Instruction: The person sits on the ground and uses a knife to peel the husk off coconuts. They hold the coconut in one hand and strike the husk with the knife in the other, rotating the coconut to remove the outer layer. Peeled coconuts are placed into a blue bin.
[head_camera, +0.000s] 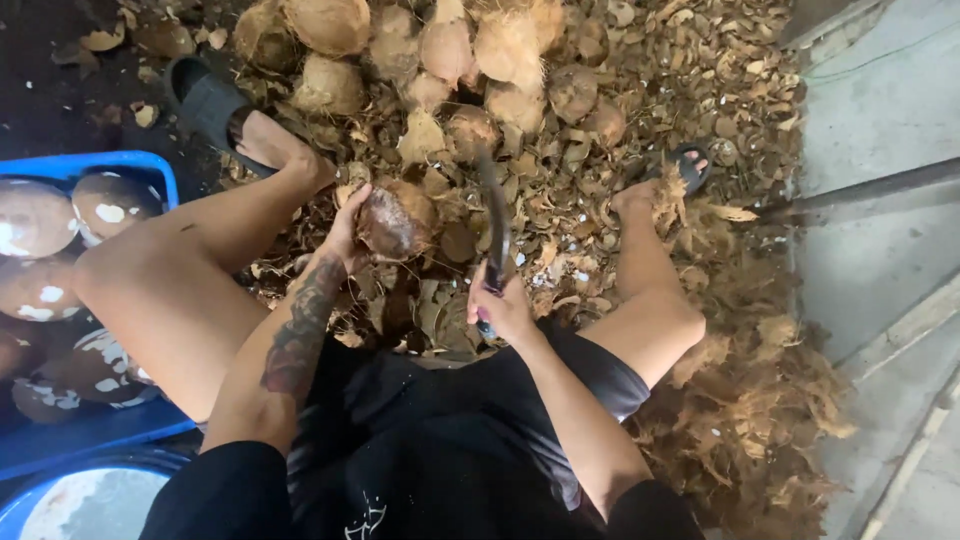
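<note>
I sit with my legs apart over a heap of coconut husk. My left hand (347, 228) grips a brown, partly husked coconut (398, 220) and holds it just above the husk chips between my knees. My right hand (503, 308) is closed on the handle of a long dark knife (494, 225); its blade points away from me and stands just right of the coconut. My left forearm is tattooed. Both feet wear dark slide sandals (208, 102).
Several unhusked coconuts (330, 25) are piled ahead of me. A blue crate (95, 162) at my left holds several peeled coconuts (30, 215). A blue tub (60, 495) sits at the lower left. Husk scraps (740, 400) spread right toward a concrete step (880, 240).
</note>
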